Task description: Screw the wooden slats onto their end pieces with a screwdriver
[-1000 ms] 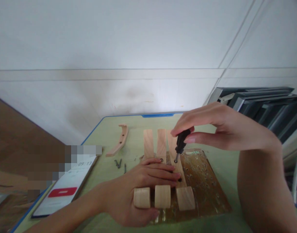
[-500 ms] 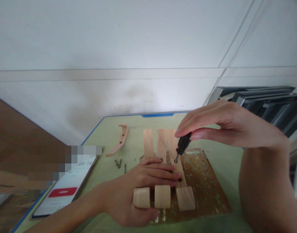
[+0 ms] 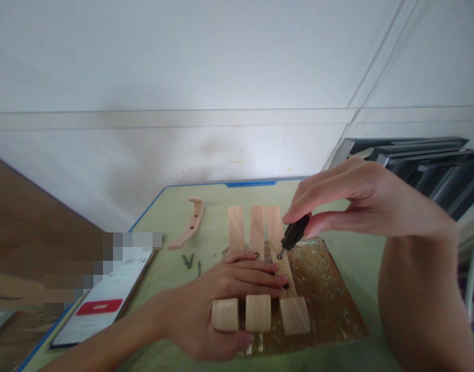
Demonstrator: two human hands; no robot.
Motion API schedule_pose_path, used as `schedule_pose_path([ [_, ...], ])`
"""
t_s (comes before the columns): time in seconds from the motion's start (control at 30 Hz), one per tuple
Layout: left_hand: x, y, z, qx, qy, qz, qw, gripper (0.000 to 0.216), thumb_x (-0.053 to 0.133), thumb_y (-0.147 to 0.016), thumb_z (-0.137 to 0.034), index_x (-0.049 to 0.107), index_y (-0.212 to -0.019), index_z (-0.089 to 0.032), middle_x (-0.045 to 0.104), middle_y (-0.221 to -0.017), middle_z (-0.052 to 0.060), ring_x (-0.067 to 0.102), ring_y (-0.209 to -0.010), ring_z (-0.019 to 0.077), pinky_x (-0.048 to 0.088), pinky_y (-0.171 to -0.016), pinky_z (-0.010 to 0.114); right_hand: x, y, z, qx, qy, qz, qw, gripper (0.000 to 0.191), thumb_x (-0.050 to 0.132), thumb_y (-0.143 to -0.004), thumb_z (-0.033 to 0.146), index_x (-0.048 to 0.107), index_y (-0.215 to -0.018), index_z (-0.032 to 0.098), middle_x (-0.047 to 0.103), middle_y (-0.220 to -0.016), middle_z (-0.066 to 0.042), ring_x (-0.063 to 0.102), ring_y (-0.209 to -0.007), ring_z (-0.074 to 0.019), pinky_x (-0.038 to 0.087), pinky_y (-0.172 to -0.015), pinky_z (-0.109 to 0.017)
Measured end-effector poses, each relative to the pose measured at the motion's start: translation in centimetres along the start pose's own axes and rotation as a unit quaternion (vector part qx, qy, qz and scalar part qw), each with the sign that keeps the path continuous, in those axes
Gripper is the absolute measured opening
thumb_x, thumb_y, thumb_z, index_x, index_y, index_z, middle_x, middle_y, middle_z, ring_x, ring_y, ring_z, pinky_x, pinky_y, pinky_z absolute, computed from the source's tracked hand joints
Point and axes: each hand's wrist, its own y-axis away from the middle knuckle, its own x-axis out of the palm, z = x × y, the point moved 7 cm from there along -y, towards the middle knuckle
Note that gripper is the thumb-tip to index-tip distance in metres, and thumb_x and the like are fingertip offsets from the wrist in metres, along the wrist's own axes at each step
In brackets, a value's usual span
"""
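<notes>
Three curved wooden pieces lie side by side under our left hand [image 3: 211,294], its fingers flat and close together across them, the thumb apart on the near side of their raised ends. Our right thumb and fingers are clamped around the black handle of a screwdriver [image 3: 296,232], its shaft angled down to a screw hole [image 3: 279,257] in the rightmost piece [image 3: 274,225], just beyond the left fingertips. Whether the tip is fully seated, we cannot tell.

The handle leans toward the right hand; we judge that standing it more upright, in line with the hole, would give a surer bite. Steady downward pressure with short, even turns should serve best, while the left fingers press the rightmost piece firmly to the brown board [image 3: 330,299] beneath. Those fingertips rest close to the tip, and a slip could catch them, so we would draw them back a little. A second hole [image 3: 286,285] sits at the left fingertips; loose screws [image 3: 188,261] lie beyond the left wrist, near a fourth wooden piece [image 3: 193,222].
</notes>
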Motion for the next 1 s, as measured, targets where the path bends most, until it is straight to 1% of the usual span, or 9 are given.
schedule_pose_path([
  [0.2, 0.0, -0.04, 0.03, -0.006, 0.006, 0.003, 1.0, 0.061, 0.057, -0.073, -0.026, 0.035, -0.13, -0.023, 0.05, -0.133, 0.004, 0.042, -0.126, 0.0207, 0.023, -0.11, 0.037, -0.13, 0.0, -0.09, 0.007, -0.006, -0.011, 1.0, 0.016, 0.064, -0.077, 0.021, 0.065, -0.083, 0.006, 0.067, -0.078, -0.004, 0.061, -0.069, -0.0045, 0.046, -0.065, -0.012],
  [0.37, -0.03, -0.07, 0.08, -0.006, 0.017, 0.002, 1.0, 0.063, 0.057, -0.072, -0.026, 0.034, -0.131, -0.024, 0.05, -0.133, 0.003, 0.043, -0.126, 0.021, 0.023, -0.11, 0.037, 0.08, -0.24, -0.23, 0.012, 0.0, -0.011, 1.0, 0.01, 0.067, -0.074, 0.019, 0.063, -0.079, 0.011, 0.066, -0.075, -0.001, 0.059, -0.066, -0.0046, 0.044, -0.061, -0.014],
  [0.53, -0.21, -0.09, -0.01, -0.004, 0.021, -0.004, 1.0, 0.062, 0.056, -0.073, -0.027, 0.034, -0.131, -0.024, 0.05, -0.133, 0.003, 0.044, -0.125, 0.0214, 0.024, -0.11, 0.037, 0.21, -0.34, -0.3, 0.013, -0.004, -0.009, 1.0, 0.012, 0.067, -0.073, 0.023, 0.06, -0.074, 0.013, 0.063, -0.072, 0.0, 0.056, -0.064, -0.0047, 0.041, -0.059, -0.016],
  [0.7, -0.11, -0.18, -0.14, -0.004, 0.018, 0.013, 1.0, 0.058, 0.053, -0.076, -0.03, 0.034, -0.13, -0.023, 0.048, -0.135, 0.001, 0.043, -0.125, 0.0222, 0.023, -0.111, 0.036, 0.26, -0.38, -0.17, 0.006, -0.008, -0.011, 1.0, 0.012, 0.068, -0.072, 0.02, 0.059, -0.074, 0.012, 0.06, -0.069, 0.002, 0.051, -0.061, -0.0028, 0.038, -0.057, -0.015],
  [0.83, -0.2, -0.2, -0.17, -0.002, 0.009, -0.002, 1.0, 0.063, 0.057, -0.072, -0.026, 0.034, -0.13, -0.024, 0.05, -0.133, 0.002, 0.043, -0.126, 0.0194, 0.023, -0.11, 0.034, 0.24, -0.43, -0.15, 0.013, 0.014, -0.017, 1.0, 0.014, 0.068, -0.072, 0.019, 0.057, -0.071, 0.012, 0.055, -0.065, 0.004, 0.047, -0.058, -0.0022, 0.036, -0.055, -0.015],
  [1.0, -0.09, -0.22, -0.03, -0.006, 0.01, 0.001, 1.0, 0.064, 0.058, -0.072, -0.026, 0.034, -0.131, -0.024, 0.049, -0.134, 0.002, 0.042, -0.126, 0.0193, 0.021, -0.111, 0.034, 0.27, -0.48, -0.47, 0.026, 0.067, -0.022, 0.997, 0.019, 0.065, -0.076, 0.024, 0.053, -0.067, 0.012, 0.048, -0.061, 0.005, 0.041, -0.055, -0.0028, 0.032, -0.051, -0.016],
])
